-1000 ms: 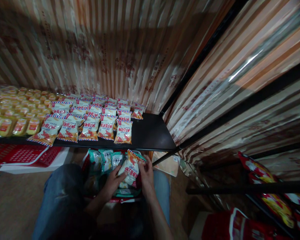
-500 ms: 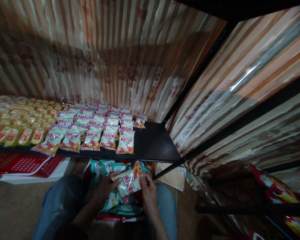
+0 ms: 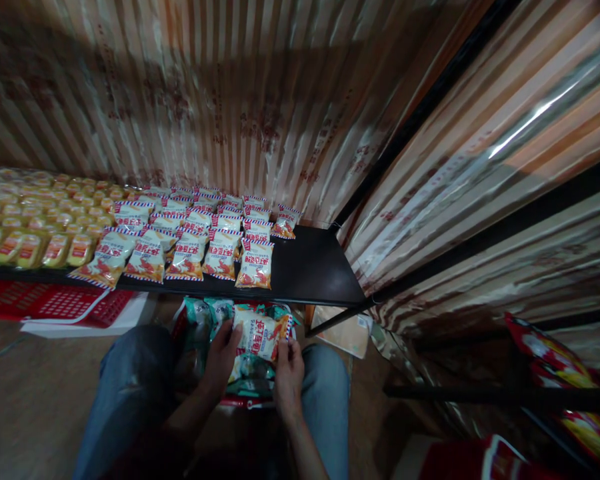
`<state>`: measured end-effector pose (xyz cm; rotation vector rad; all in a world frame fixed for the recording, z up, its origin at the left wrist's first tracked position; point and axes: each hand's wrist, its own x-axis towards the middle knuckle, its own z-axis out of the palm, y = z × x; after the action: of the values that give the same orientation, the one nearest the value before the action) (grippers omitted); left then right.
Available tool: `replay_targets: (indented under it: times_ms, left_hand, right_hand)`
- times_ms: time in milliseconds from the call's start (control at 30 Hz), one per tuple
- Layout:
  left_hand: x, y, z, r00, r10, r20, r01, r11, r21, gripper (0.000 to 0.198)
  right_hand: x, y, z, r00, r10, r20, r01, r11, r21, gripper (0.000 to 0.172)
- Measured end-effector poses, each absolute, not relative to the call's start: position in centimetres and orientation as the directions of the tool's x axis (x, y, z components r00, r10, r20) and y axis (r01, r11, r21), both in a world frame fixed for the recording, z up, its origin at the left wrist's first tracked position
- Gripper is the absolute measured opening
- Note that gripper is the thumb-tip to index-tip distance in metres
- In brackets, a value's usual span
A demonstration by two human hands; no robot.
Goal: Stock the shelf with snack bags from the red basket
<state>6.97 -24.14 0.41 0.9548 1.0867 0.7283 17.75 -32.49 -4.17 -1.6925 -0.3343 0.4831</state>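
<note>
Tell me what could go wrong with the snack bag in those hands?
The snack bag is pinched only at its sides by the left hand and right hand, so it might slip down among the green packets below. The front row of bags sits right at the edge of the black shelf; a bump while lifting could knock some off.

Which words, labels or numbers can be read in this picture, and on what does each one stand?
No text can be read with certainty.
Held packet, between left hand and right hand: large red characters, too blurred.
Shelf packets: red characters, too small.
Green packets: white print, blurred.
Striped wall sheeting: faint red print, blurred.
</note>
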Motion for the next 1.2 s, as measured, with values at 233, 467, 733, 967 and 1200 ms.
replay_targets:
  times_ms: [233, 467, 733, 967, 1200]
  left_hand:
    - [5.5, -22.4, -1.5, 0.312, 0.847, -0.431, 0.033, 0.443, 0.896, 0.067]
    - [2.9, -20.8, -3.4, 0.376, 0.805, -0.459, 0.215, 0.406, 0.888, 0.063]
    - [3.2, -20.1, -3.8, 0.516, 0.746, -0.421, 0.344, 0.270, 0.899, 0.052]
    - [4.6, -21.2, -2.6, 0.632, 0.702, -0.329, 0.316, 0.154, 0.936, 0.042]
    - [5.1, -21.6, -2.7, 0.614, 0.708, -0.351, 0.254, 0.243, 0.936, 0.053]
  right_hand:
    - [16.3, -33.2, -4.9, 0.761, 0.596, -0.255, -0.158, -0.211, -0.965, 0.029]
    - [15.5, -34.4, -7.5, 0.515, 0.718, -0.468, -0.198, -0.431, -0.880, 0.025]
    - [16.8, -33.9, -6.1, 0.674, 0.676, -0.298, -0.029, -0.378, -0.925, 0.057]
    - [16.1, -33.6, -4.1, 0.468, 0.838, -0.282, -0.137, -0.247, -0.959, 0.060]
    - [15.9, -33.2, -4.2, 0.557, 0.776, -0.296, -0.133, -0.268, -0.954, 0.056]
